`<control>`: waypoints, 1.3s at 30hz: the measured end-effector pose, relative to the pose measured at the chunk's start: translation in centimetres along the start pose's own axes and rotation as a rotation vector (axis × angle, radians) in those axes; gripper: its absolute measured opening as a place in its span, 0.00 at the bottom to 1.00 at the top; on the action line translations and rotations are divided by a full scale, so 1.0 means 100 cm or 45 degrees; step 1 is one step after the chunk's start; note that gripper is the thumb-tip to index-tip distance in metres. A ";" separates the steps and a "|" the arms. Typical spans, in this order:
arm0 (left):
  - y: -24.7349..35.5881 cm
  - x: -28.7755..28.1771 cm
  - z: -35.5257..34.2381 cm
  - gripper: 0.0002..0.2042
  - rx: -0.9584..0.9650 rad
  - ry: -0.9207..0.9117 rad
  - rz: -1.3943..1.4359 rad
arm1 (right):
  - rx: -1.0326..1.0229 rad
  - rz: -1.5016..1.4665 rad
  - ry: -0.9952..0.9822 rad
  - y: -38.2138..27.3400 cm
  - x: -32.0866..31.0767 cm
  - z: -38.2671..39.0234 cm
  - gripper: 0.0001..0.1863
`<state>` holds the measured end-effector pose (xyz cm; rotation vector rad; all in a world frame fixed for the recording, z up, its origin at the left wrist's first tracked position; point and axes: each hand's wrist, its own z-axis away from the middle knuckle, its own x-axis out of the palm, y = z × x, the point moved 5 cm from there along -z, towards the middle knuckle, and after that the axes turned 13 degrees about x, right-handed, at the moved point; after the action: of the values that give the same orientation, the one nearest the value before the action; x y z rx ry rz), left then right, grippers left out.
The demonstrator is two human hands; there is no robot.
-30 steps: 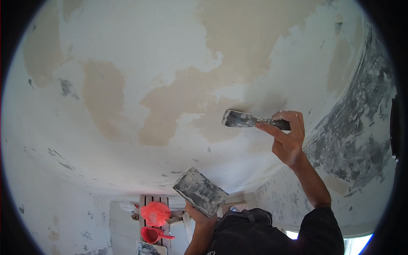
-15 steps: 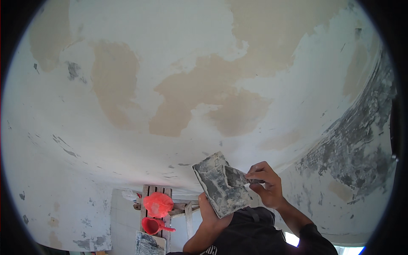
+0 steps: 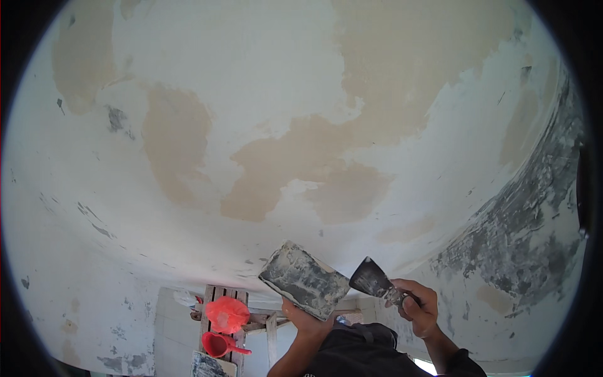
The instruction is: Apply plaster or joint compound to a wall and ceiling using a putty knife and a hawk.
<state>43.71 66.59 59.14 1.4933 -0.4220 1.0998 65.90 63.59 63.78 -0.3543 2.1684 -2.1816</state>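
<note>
Here, gripping a scraper [image 3: 372, 278] by its handle in the right hand [image 3: 419, 308], blade up and leftward at the right corner of a board [image 3: 304, 281], contact unclear; grasping that board from below in the left hand [image 3: 306, 319]. At lower left, a red bag [image 3: 227, 314] and red dipper [image 3: 217, 345] on a slatted bench [image 3: 219, 293]; beyond, white-and-beige plaster [image 3: 270, 69].

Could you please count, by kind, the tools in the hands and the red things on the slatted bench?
Scraper, right hand: 1
Smeared plate, left hand: 1
Red dipper: 1
Red bundle: 1
Total: 4
</note>
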 end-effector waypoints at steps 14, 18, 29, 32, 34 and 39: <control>-0.026 -0.021 0.005 0.30 0.251 -0.272 -0.278 | 0.133 -0.009 -0.080 -0.015 0.022 -0.012 0.26; -0.030 -0.024 0.009 0.26 0.164 -0.213 -0.199 | 0.132 -0.269 -0.092 -0.032 0.021 -0.025 0.25; -0.013 -0.039 0.013 0.23 0.297 0.024 -0.221 | -1.377 1.299 0.755 -0.121 0.009 -0.083 0.28; -0.015 -0.044 0.014 0.21 0.282 0.076 -0.154 | -1.438 1.410 0.786 -0.119 0.003 -0.097 0.30; -0.016 -0.050 0.015 0.21 0.280 0.105 -0.127 | -1.439 1.479 0.790 -0.111 -0.006 -0.099 0.30; -0.012 -0.057 0.012 0.24 0.308 -0.066 -0.203 | -1.300 1.288 0.988 -0.092 -0.027 -0.079 0.30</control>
<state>42.30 64.00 54.00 1.7393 -0.2058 1.0137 68.21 72.04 72.63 1.4451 2.6356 -0.5909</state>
